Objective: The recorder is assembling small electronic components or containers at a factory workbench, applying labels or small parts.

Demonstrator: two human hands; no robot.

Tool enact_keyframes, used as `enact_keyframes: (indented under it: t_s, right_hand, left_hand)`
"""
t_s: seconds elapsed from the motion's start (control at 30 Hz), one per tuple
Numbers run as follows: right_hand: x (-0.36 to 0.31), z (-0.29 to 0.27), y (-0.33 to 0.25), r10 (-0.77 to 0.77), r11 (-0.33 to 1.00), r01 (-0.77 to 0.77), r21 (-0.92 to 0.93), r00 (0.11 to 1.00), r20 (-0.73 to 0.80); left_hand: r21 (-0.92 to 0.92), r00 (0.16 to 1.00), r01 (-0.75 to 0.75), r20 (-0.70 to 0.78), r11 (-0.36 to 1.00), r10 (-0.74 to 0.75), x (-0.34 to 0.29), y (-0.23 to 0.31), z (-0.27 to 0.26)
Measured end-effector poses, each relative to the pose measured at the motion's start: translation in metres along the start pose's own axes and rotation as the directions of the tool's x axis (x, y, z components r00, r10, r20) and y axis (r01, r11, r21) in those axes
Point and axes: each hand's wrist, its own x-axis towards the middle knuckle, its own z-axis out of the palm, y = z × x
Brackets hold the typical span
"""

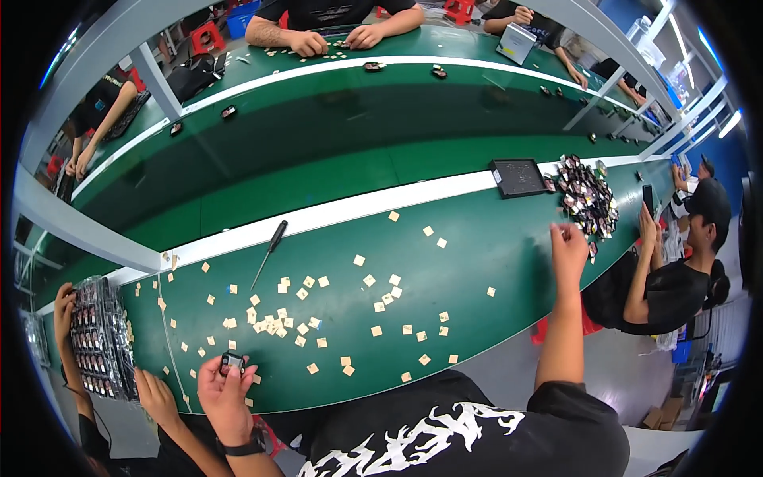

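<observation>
One long green-topped bench (469, 250) stretches before me, with a stack of clear packing trays (102, 346) at its left end, rows of dark pieces inside and a co-worker's hands beside it. Toward the right lies a big heap of black modules (586, 199), next to a shallow black tray (520, 184). By my judgement plenty is left: that heap is high, only one module is in hand, and dozens of squares lie loose. Which heaped modules are finished, I cannot tell.

My left hand (225, 399) grips a small black-cased module (231, 362) between thumb and fingers, above the bench's near edge. My right hand (567, 248) is well apart from that module, raised just beside the heap with its fingers curled; whether they pinch anything, I cannot tell. A black-handled screwdriver (277, 237) lies beyond my left hand, and small tan squares (278, 324) are scattered between my hands.
</observation>
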Motion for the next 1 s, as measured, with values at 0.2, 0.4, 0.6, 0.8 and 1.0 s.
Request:
enact_keyframes:
  t_s: [0.2,0.4,0.6,0.8,1.0]
  right_hand:
    - [0.087,0.022,0.062,-0.309,0.84,0.333,-0.429,0.943,0.126]
    - [0.139,0.034,0.085,-0.491,0.642,0.567,-0.516,0.821,0.291]
    - [0.141,0.037,0.08,-0.46,0.665,0.592,-0.455,0.805,0.374]
    - [0.123,0.032,0.091,-0.574,0.664,0.604,-0.441,0.79,0.216]
    - [0.069,0.002,0.075,-0.654,0.65,0.654,-0.387,0.741,0.154]
  left_hand:
    - [-0.175,0.928,0.166,0.36,0.971,-0.094,-0.038,0.06,0.058]
    - [-0.182,0.864,0.1,0.503,0.978,0.005,-0.056,0.089,0.092]
    - [-0.022,0.821,-0.003,0.57,1.0,0.015,-0.066,0.09,0.088]
    - [0.155,0.827,-0.132,0.562,0.979,0.023,-0.061,0.089,0.078]
    - [-0.045,0.979,0.043,0.199,0.998,-0.033,0.009,0.029,0.038]
